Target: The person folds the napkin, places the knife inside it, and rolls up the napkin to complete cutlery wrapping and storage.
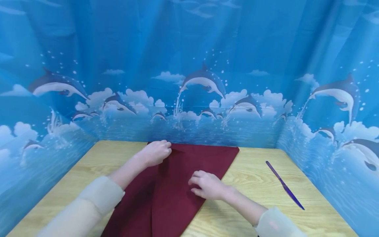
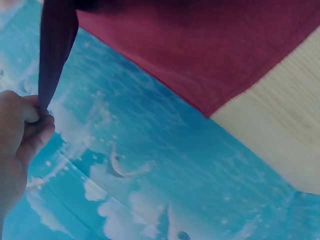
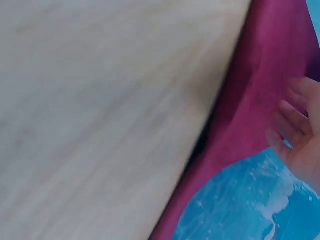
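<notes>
A dark red cloth (image 1: pixel 183 204) lies folded on the table, its layers meeting along a crease that runs toward the front edge. Near the far side my left hand (image 1: pixel 156 152) pinches a corner of the cloth. The left wrist view shows that corner drawn out as a narrow strip, with thumb and fingers (image 2: pixel 37 117) closed on its tip. My right hand (image 1: pixel 208 185) hovers close over the cloth's right part, fingers spread and loosely bent, holding nothing. In the right wrist view its fingers (image 3: pixel 290 120) overlap the red fabric.
A purple knife (image 1: pixel 285 185) lies at the right of the wooden table (image 1: pixel 245 210). A blue curtain (image 1: pixel 142 65) printed with dolphins and waves closes off the table's back and both sides.
</notes>
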Motion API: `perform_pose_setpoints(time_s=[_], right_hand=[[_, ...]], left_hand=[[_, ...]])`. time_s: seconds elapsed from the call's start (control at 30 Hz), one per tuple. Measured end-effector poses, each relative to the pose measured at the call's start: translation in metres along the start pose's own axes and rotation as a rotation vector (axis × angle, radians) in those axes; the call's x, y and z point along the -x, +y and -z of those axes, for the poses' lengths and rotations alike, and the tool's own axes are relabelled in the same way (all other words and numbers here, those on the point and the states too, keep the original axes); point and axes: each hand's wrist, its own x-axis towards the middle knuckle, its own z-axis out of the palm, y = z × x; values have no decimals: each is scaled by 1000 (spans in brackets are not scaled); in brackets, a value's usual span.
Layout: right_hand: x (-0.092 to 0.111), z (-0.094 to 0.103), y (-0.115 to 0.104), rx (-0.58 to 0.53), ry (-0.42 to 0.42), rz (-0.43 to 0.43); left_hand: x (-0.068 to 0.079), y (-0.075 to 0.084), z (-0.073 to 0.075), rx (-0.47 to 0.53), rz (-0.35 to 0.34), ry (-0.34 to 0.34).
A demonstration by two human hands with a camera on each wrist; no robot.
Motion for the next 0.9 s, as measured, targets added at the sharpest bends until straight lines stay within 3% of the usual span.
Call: perform_pose_setpoints(time_s=[0.1, 0.23, 0.47, 0.53, 0.6, 0.73, 0.9], right_hand=[[3, -10, -5, 56, -113, 71], [6, -21, -13, 98, -189, 113], [5, -29, -15, 97, -198, 92], [5, -30, -13, 91, -195, 93], [4, -31, -12, 90, -191, 96], [2, -33, -12, 100, -185, 89], [0, -32, -14, 118, -194, 76]], left_hand=[[4, -11, -6, -9, 38, -5], [9, -24, -14, -33, 94, 28], [11, -40, -23, -140, 188, 114], [10, -43, -26, -152, 204, 110], [9, -46, -30, -149, 218, 82], [8, -53, -38, -140, 279, -43], [6, -58, -46, -190, 362, -155]])
